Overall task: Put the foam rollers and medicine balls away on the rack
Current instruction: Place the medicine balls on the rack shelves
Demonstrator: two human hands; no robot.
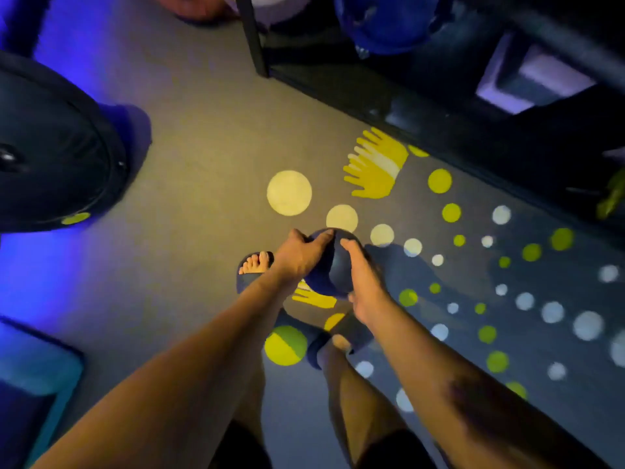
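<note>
A dark blue medicine ball sits between both my hands, low over the floor in front of my feet. My left hand grips its left side with fingers curled over the top. My right hand holds its right side, thumb on top. The dark rack runs along the upper right, its upright post at top centre. A large blue ball rests on the rack's lower level. No foam roller can be made out.
A big black inflated ball stands at the left. A blue-lit mat lies at the lower left. The grey floor carries yellow and white dots and a yellow hand-shaped marking. My sandalled feet stand under the ball.
</note>
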